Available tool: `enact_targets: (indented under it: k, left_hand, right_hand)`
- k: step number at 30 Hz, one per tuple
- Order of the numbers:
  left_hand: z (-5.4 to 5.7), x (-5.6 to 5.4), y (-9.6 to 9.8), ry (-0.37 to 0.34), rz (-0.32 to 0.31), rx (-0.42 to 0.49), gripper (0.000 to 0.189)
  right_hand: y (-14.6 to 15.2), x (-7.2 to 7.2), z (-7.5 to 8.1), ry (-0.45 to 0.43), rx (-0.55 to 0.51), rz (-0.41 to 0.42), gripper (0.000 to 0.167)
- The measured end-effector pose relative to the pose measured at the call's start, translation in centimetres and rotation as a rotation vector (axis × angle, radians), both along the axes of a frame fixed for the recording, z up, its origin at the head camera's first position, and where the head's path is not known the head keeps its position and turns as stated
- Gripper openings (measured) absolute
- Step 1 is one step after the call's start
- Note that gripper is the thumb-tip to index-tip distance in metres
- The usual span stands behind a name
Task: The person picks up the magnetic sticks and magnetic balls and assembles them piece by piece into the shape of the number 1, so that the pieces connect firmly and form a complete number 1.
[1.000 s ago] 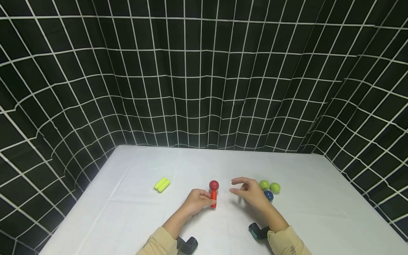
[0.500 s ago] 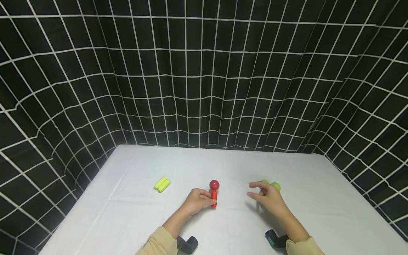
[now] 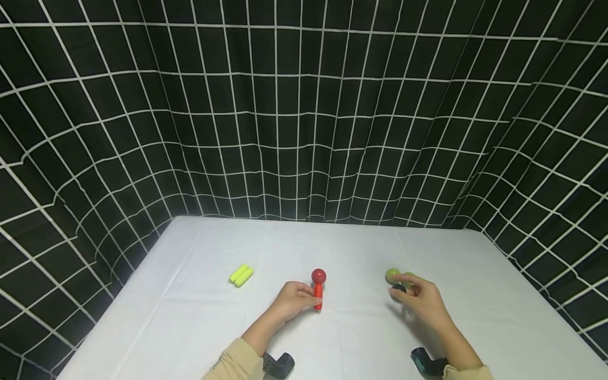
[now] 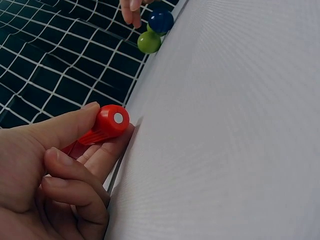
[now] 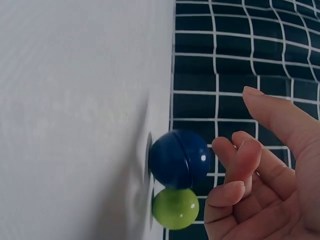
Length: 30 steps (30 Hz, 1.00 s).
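My left hand (image 3: pixel 296 302) pinches a red rod (image 3: pixel 318 298) between thumb and fingers. A pale round disc shows in the rod's near end in the left wrist view. At the rod's far end sits a red ball (image 3: pixel 319 276). On the right, my right hand (image 3: pixel 425 303) is at a blue ball (image 5: pixel 180 159), with thumb and index finger spread to either side of it in the head view. The right wrist view shows a gap between the fingers and this ball. Two green balls lie just behind, one green ball (image 3: pixel 392 275) in plain sight, the other mostly covered by my fingers.
A pair of yellow rods (image 3: pixel 241 275) lies side by side on the left of the white-covered table (image 3: pixel 204 316). Dark cloth (image 3: pixel 304 132) with a white grid hangs around the back and sides.
My right hand has moved right, from beside the red ball to the blue ball. The left hand, the red rod and the red ball have stayed in place.
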<state>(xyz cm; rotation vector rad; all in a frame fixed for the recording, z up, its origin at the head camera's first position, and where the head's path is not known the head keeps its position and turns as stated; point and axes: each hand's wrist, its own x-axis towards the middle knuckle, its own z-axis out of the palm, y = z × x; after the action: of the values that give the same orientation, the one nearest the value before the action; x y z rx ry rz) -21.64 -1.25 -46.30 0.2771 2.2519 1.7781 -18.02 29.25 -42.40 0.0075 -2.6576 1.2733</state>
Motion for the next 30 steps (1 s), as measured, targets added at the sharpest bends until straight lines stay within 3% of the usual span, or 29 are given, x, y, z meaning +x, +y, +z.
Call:
enact_targets:
  k: [19, 30]
  left_hand:
    - [-0.4, -0.2, 0.0, 0.013, -0.016, 0.012, 0.024]
    - [-0.3, -0.2, 0.0, 0.015, -0.017, 0.006, 0.025]
  right_hand:
    - [1.9, -0.2, -1.2, -0.073, 0.009, -0.052, 0.049]
    - [1.6, 0.0, -1.3, -0.109, 0.088, -0.061, 0.048]
